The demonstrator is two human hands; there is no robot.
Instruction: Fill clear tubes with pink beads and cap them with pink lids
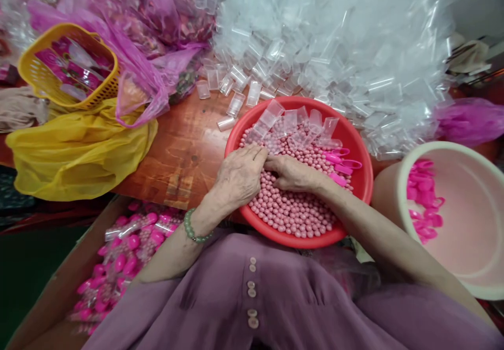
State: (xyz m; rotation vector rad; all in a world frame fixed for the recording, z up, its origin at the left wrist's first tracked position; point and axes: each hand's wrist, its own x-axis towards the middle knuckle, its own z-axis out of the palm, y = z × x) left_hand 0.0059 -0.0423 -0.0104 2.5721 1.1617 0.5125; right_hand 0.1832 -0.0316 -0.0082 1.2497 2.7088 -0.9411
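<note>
A red basin [364,182] holds a layer of round pink beads [291,213]. Over its left side, my left hand [242,174] is closed with the back facing up, its fingertips curled down out of sight. My right hand [291,172] meets it among the beads, fingers bent inward and thumb tucked under. What either hand grips is hidden. Just beyond the hands, several clear plastic tubes [291,122] lie on the beads. Bright pink plastic caps with loops [343,167] rest at the basin's right side.
A large heap of clear tubes [334,40] covers the table's back. At right stands a white bucket [472,208] with pink caps. Left are a yellow basket [106,95], a yellow bag [79,156] and purple bags [157,72]. Below left, a box holds filled tubes [122,255].
</note>
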